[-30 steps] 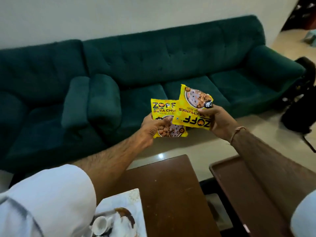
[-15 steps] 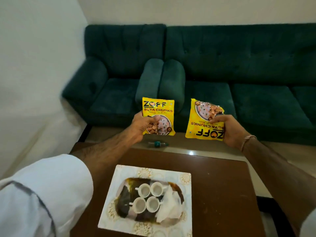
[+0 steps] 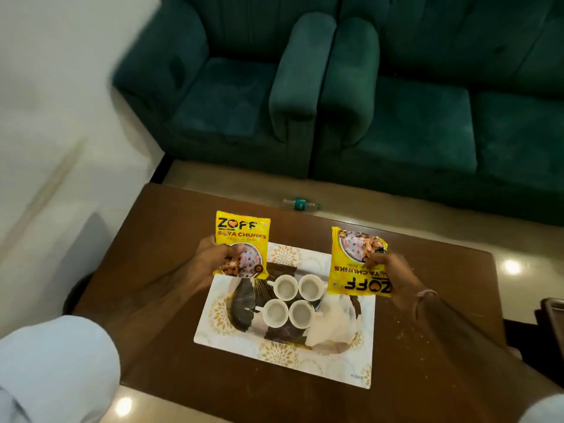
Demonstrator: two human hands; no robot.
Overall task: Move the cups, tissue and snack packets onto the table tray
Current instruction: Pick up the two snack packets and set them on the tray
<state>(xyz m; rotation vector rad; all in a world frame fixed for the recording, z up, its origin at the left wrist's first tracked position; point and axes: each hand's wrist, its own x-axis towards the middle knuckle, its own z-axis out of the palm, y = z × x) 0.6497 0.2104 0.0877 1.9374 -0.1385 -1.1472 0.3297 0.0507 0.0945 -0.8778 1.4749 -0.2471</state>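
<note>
Cups (image 3: pixel 292 302) and tissue (image 3: pixel 332 326) sit on tray (image 3: pixel 363 361). Left hand (image 3: pixel 213 254) and right hand (image 3: pixel 393 276), apart, each grip one snack packet above it; both packets remain unplaced.

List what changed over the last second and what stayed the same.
Both hands came apart and down, from in front of the sofa to over the tray. The left hand and right hand each keep their snack packet. In the last half second, the cups and tissue stayed put.

The patterned white rectangular tray (image 3: pixel 351 374) is partly hidden behind two yellow snack packets (image 3: pixel 242 236); the left wall is blurred.
</note>
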